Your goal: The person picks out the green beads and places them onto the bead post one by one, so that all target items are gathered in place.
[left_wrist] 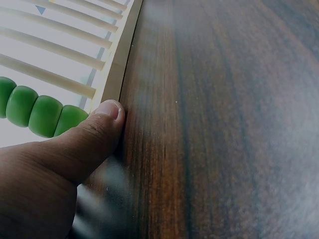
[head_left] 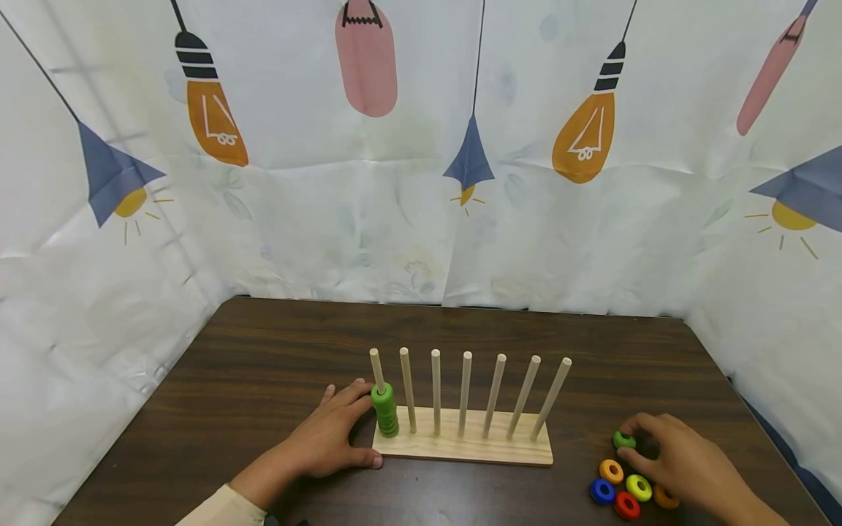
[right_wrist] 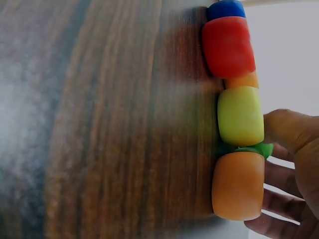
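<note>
A wooden peg stand [head_left: 462, 435] with a row of upright pegs stands on the table. Several green rings [head_left: 386, 413] are stacked on its leftmost peg. My left hand [head_left: 329, 435] rests at the stand's left end, fingers stretched out beside the green stack. Its thumb [left_wrist: 107, 117] presses the front corner of the base. Off to the right, my right hand [head_left: 684, 460] pinches a loose green ring [head_left: 623, 440] between thumb and index finger. In the right wrist view that ring is mostly hidden behind a yellow ring [right_wrist: 241, 115] and an orange ring [right_wrist: 238, 185].
Next to my right hand lie a blue ring [head_left: 601, 491], a red ring [head_left: 627, 505] and another orange ring [head_left: 611, 471], close together. The dark wooden table [head_left: 296, 329] ends at a white printed sheet [head_left: 395, 234] hanging behind and at both sides.
</note>
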{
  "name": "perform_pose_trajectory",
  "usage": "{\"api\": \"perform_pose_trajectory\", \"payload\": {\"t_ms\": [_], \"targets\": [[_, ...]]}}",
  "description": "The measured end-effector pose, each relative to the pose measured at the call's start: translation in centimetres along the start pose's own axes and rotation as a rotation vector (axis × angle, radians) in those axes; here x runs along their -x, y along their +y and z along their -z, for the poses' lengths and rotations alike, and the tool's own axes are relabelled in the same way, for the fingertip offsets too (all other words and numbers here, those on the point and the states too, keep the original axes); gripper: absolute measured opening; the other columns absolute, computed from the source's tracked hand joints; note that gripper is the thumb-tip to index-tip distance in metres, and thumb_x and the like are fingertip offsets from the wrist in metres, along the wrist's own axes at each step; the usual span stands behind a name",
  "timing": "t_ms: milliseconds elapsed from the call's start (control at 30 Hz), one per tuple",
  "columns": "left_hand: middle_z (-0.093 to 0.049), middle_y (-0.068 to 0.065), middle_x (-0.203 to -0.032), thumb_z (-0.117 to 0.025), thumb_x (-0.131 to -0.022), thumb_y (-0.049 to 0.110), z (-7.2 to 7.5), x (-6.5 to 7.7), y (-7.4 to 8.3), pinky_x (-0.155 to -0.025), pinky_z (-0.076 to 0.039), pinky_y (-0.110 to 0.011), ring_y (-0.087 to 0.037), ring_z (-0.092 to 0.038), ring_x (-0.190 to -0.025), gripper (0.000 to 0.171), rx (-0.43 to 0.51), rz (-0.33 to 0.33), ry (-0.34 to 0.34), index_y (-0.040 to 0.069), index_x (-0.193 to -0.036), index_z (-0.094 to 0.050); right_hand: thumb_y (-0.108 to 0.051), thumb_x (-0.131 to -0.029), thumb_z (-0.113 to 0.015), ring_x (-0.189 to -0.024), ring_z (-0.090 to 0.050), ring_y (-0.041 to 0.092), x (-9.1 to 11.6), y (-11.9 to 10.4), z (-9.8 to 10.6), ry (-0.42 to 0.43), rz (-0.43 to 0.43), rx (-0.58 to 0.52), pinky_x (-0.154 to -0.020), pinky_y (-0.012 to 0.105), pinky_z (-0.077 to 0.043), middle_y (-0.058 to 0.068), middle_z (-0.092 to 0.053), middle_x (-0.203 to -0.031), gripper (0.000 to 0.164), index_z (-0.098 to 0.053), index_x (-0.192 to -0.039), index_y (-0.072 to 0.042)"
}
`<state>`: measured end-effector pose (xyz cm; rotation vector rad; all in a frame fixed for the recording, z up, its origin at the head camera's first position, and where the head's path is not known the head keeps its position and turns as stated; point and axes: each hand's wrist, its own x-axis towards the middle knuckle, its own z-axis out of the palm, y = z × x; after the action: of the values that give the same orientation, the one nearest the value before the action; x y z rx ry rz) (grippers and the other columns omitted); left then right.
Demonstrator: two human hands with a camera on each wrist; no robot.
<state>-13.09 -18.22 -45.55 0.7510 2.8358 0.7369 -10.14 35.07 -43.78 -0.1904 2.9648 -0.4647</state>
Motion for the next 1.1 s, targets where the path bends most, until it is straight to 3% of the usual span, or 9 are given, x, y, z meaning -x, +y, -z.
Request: {"api": "perform_pose_trajectory", "payload": {"t_ms": [200, 433, 767, 1100], "targets": [[-0.038, -0.008, -0.160, -0.079, -0.078, 0.066, 0.0, 0.0, 0.0, -0.118, -0.010, -0.069, -0.039, -0.024, -0.152, 0.092, 0.004, 0.002, -0.006, 0.016, -0.150, -0.052, -0.045, -0.087, -0.081, -0.086, -0.062, 0.016, -0.3, -0.4, 0.0, 0.020, 0.007, -0.013, -0.059, 0.038, -0.052, -0.002, -0.065, -0.099, 0.030, -0.068, -0.107, -0.027], [-0.037, -0.008, -0.160, -0.079, -0.078, 0.066, 0.1, 0.0, 0.1, -0.118, -0.010, -0.069, -0.038, -0.024, -0.152, 0.093, 0.006, 0.007, -0.009, 0.015, -0.151, -0.051, -0.035, -0.083, -0.086, -0.091, -0.067, 0.025, -0.4, -2.3, 0.8, 0.185, 0.119, -0.012, -0.061, 0.042, -0.056, 0.000, -0.068, -0.106, 0.031, -0.071, -0.107, -0.023], [-0.038, -0.009, -0.160, -0.081, -0.077, 0.064, 0.1, 0.0, 0.2, -0.118, -0.010, -0.069, -0.039, -0.024, -0.152, 0.093, 0.004, 0.015, -0.013, 0.014, -0.150, -0.052, -0.025, -0.078, -0.091, -0.089, -0.067, 0.021, -0.4, -5.5, 3.7, 0.400, 0.291, 0.042, -0.063, 0.037, -0.055, -0.006, -0.069, -0.106, 0.035, -0.072, -0.107, -0.027], [-0.038, -0.009, -0.160, -0.081, -0.077, 0.064, 0.1, 0.0, 0.1, -0.119, -0.010, -0.068, -0.038, -0.025, -0.152, 0.093, 0.006, 0.018, -0.013, 0.014, -0.150, -0.052, -0.024, -0.072, -0.095, -0.088, -0.066, 0.018, -0.6, -7.0, 5.9, 0.481, 0.379, 0.079, -0.062, 0.034, -0.055, -0.007, -0.069, -0.108, 0.041, -0.072, -0.106, -0.027]]}}
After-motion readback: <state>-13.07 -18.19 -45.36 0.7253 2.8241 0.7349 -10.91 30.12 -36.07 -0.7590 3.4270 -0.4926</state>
